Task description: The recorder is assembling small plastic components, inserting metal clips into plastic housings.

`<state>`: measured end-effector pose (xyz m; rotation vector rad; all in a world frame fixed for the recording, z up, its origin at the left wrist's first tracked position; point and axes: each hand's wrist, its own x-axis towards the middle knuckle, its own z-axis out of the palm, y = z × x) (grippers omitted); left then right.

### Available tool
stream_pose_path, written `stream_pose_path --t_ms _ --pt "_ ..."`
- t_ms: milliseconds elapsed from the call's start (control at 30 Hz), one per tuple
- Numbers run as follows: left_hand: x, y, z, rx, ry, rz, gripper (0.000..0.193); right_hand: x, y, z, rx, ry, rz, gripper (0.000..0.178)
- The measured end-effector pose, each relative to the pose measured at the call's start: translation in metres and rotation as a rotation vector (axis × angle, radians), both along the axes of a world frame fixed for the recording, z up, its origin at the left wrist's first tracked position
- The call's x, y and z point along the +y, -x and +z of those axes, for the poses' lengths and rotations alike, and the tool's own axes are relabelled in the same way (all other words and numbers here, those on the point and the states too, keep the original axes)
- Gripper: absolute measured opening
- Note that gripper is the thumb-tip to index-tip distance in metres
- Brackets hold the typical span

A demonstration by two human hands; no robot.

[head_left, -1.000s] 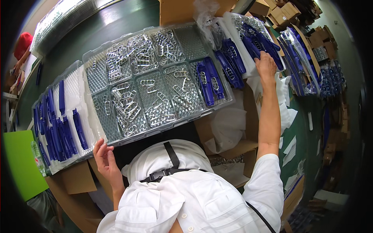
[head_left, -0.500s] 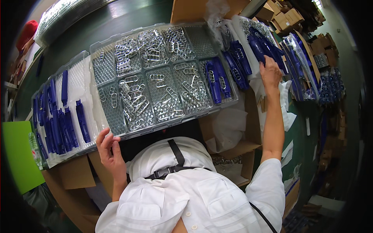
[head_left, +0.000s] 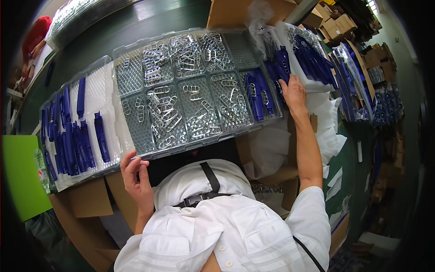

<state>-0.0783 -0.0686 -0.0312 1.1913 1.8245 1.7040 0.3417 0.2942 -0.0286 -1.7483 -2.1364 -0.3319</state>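
A clear compartment tray (head_left: 199, 141) lies across the bench, its cells holding silver looped metal clips (head_left: 165, 113) and, at the right end, blue plastic strips (head_left: 259, 97). At the tray's near left corner, my left hand (head_left: 137, 181) is open and holds nothing; its fingertips are close to the edge. My right hand (head_left: 295, 96) is just right of the tray, its thumb and fingers closed round the near end of a blue plastic strip (head_left: 282, 61). The fingertips partly hide that grip. More blue strips (head_left: 312, 61) are heaped on white packing beyond it.
On the left, a second tray (head_left: 100, 75) carries several blue strips beside a plastic bottle (head_left: 41, 171) and a green board (head_left: 20, 177). Cardboard boxes (head_left: 84, 199) stand below the bench edge. Bagged blue parts (head_left: 351, 81) lie far right. A person in red (head_left: 36, 34) is at far left.
My right hand has moved left and nearer, from the heaped blue strips to those beside the tray. My left hand stays by the tray corner. The whole view has shifted slightly.
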Motion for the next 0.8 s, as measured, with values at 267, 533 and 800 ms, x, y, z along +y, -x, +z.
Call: stream_pose_path --t_ms 267,533,800 --pt "0.000 -0.002 -0.002 -0.017 -0.017 0.000 0.021 0.012 0.015 0.009 0.118 0.251 -0.145 0.066" --pt "-0.006 0.000 -0.003 -0.005 0.021 0.009 0.022 0.013 0.015 0.000 0.109 0.195 -0.165 0.071" --pt "-0.010 -0.007 -0.004 -0.012 0.043 0.023 0.022 0.020 0.010 -0.009 0.152 0.175 -0.139 0.066"
